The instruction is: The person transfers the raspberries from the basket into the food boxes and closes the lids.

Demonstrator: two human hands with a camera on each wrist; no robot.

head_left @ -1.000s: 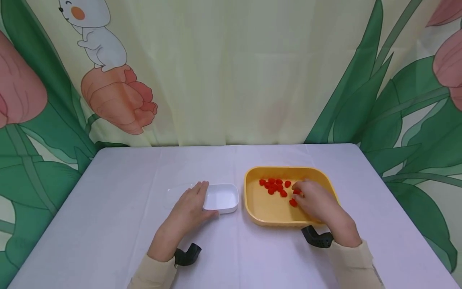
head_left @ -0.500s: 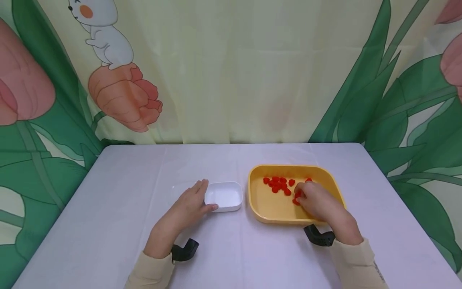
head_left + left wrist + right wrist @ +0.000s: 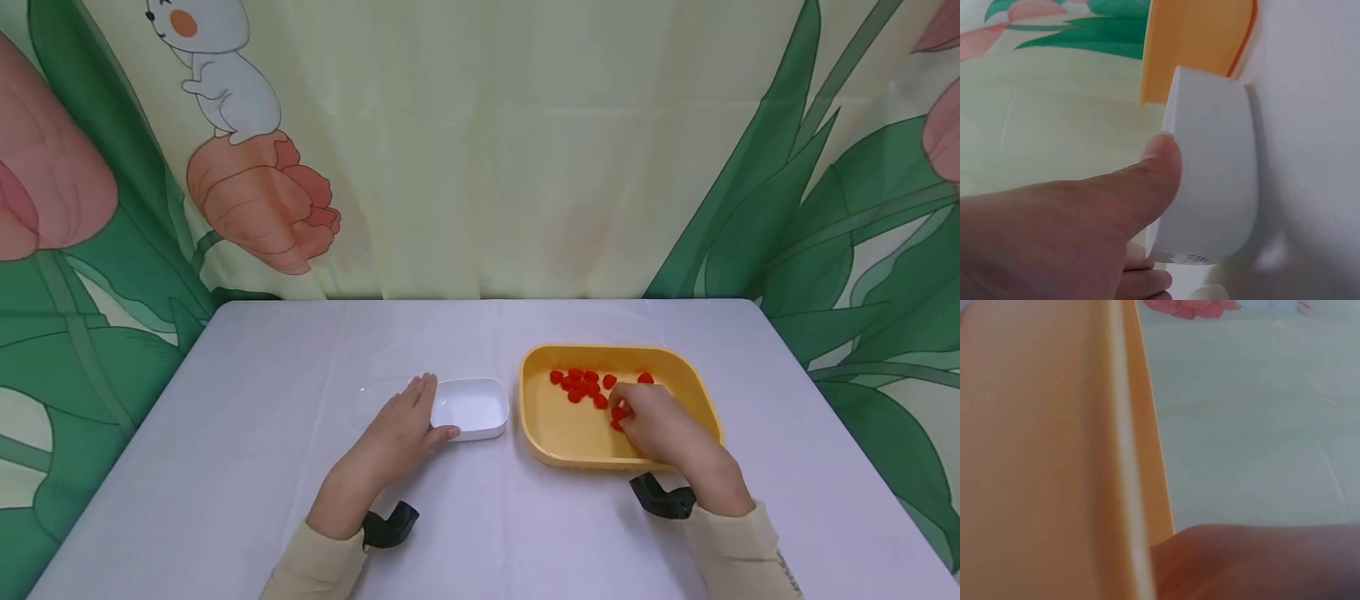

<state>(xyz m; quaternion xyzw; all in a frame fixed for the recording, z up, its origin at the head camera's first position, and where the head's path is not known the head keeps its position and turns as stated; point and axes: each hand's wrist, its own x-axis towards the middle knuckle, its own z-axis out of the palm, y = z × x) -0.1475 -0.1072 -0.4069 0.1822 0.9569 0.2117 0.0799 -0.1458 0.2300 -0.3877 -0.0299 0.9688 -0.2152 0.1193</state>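
Nearest are the beige sleeves (image 3: 315, 567), a black wrist mount (image 3: 390, 525) on each wrist. Beyond them, the left hand (image 3: 393, 442) is spread, its thumb laid along the near wall of the white dish (image 3: 470, 408) and its straight fingers at the dish's left end. The right hand (image 3: 660, 421) reaches over the near rim of the yellow tray (image 3: 573, 437), fingers bent, their tips appearing to pinch one red piece (image 3: 619, 412); another lies partly hidden beneath. Dish and tray stand side by side with a narrow gap between, both long axes running left to right, so the dish lies leftward of the pinched piece, across the tray's left wall, with the left hand nearer it. Farther inside the tray, more red pieces (image 3: 574, 396) cluster left of the right hand, and a lone one sits just past its knuckles. The patterned curtain (image 3: 480, 167) hangs behind.
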